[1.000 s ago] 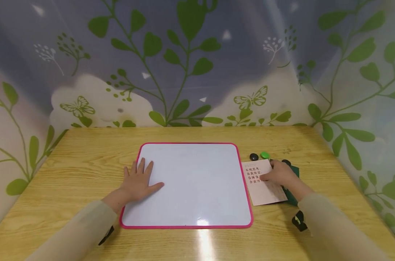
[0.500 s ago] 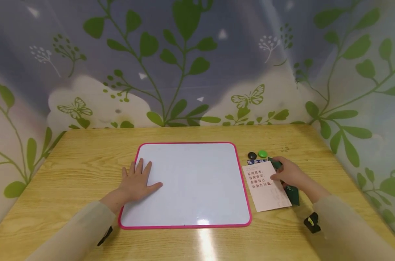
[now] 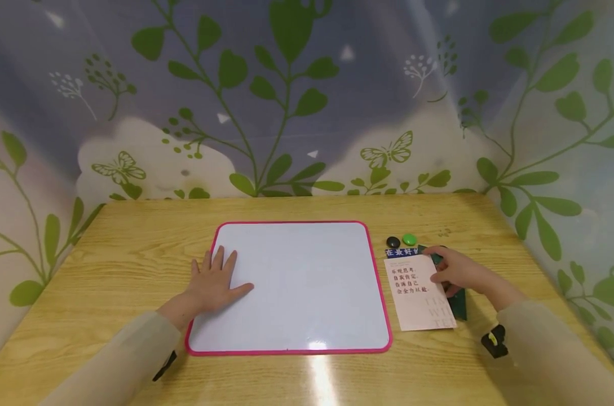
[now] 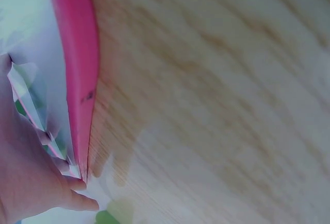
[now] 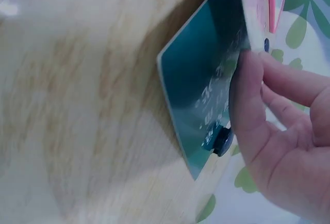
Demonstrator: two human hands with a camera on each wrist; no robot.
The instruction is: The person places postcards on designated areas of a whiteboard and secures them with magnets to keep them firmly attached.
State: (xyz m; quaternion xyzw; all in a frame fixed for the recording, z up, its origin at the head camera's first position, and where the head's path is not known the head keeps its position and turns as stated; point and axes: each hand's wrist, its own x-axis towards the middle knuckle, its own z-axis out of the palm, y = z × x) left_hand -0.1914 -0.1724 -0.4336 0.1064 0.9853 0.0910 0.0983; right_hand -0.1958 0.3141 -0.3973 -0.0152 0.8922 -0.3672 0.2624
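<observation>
A whiteboard (image 3: 296, 282) with a pink frame (image 4: 77, 80) lies flat in the middle of the wooden table (image 3: 134, 242). My left hand (image 3: 212, 282) rests flat on its left edge, fingers spread and straight. To the right of the board lie a pale pink card (image 3: 419, 296) with printed characters, a dark green card (image 3: 459, 305) under it, and a blue card (image 3: 400, 252) peeking out at the far end. My right hand (image 3: 451, 270) rests on the pink and green cards, and in the right wrist view its thumb (image 5: 245, 90) touches the green card (image 5: 201, 80).
A black round magnet (image 3: 393, 242) and a green one (image 3: 409, 239) sit just beyond the cards. Another black magnet (image 5: 223, 140) lies at the green card's edge by my palm. Leaf-patterned curtain walls (image 3: 296, 101) close in the table on three sides.
My right hand has shifted right and slightly away, sliding the pink card with it. A blue card strip now shows at its far end. The left hand stayed put.
</observation>
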